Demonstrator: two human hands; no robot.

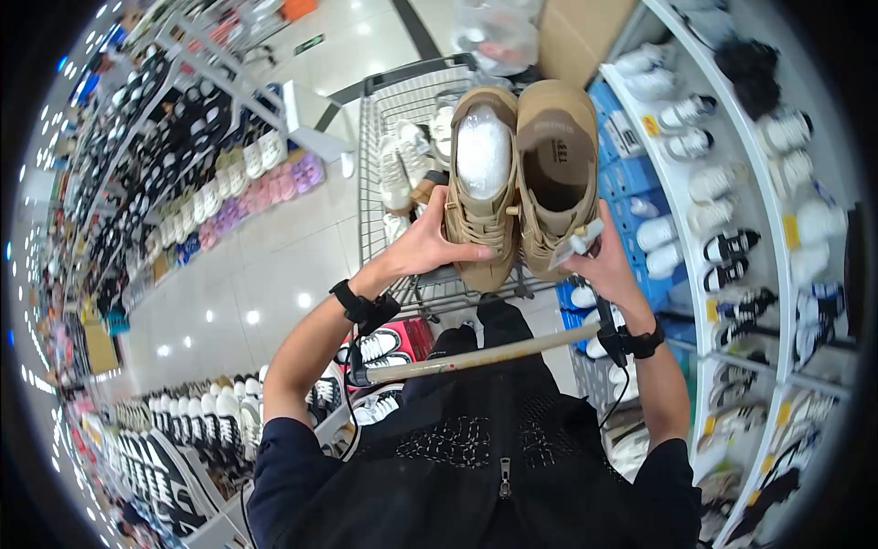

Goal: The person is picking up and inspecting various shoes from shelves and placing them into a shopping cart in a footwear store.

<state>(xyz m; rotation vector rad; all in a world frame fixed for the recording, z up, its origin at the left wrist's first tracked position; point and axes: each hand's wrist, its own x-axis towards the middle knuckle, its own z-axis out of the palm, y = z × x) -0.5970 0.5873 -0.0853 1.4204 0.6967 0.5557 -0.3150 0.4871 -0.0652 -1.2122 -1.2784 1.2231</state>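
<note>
A pair of tan lace-up sneakers is held side by side over a wire shopping cart (370,174), toes toward me. My left hand (425,240) grips the left tan sneaker (485,240) by its outer side, thumb across the laces. White wrapped stuffing (484,151) fills that shoe's opening. The right tan sneaker (558,114) has an open collar with its insole showing, and my right hand (604,261) is closed at its outer side near the laces. A small white piece (582,240) sticks up by my right thumb; its kind is unclear.
More shoes (395,169) lie in the cart below, whose pale handle bar (485,354) crosses before my body. Shelves of shoes (722,197) rise on the right, with blue bins (631,183) beside them. Shoe racks (238,183) line the left beyond a tiled floor (274,265).
</note>
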